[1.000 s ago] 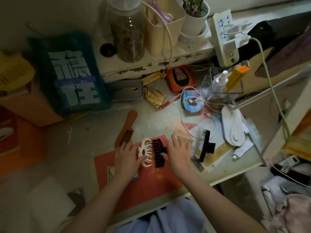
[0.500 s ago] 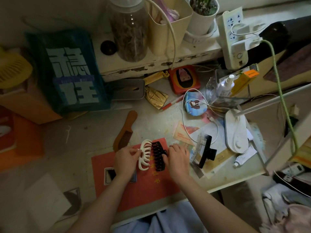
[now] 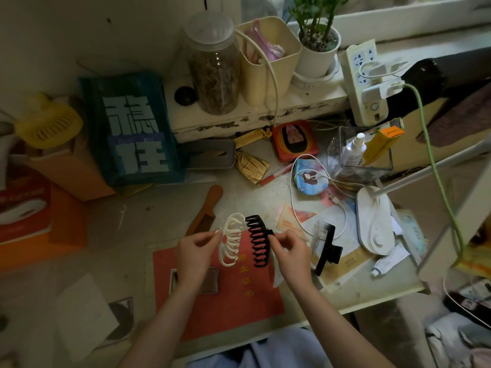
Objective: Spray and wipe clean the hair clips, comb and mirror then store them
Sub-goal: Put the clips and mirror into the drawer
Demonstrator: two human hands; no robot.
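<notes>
White claw clip [image 3: 230, 240]: pinched at its left end by the left hand [image 3: 192, 254], held just above the red sheet [image 3: 220, 301] near the worktop's front edge; judged light and stiff, with thin curved teeth that could snap if squeezed, so take it by the hinge end, not the teeth.
Black claw clip [image 3: 257, 240]: pinched at its right side by the right hand [image 3: 291, 257], just beside the white one, the two not clearly touching; same handling, and glossy plastic may turn slippery once sprayed.
Grip state: both hands grasping, fingers curled on one clip each.
Third clip [image 3: 325, 248]: clear and black, lying on papers to the right of the hands, towards the worktop's right edge.
Comb [image 3: 206, 211]: wooden, flat on the worktop behind the left hand; rigid, best lifted by the handle.
Mirror: cannot tell which item it is.
Spray bottle [image 3: 354, 150]: upright in the clear box [image 3: 342, 168] at the worktop's back right; not yet in hand.
</notes>
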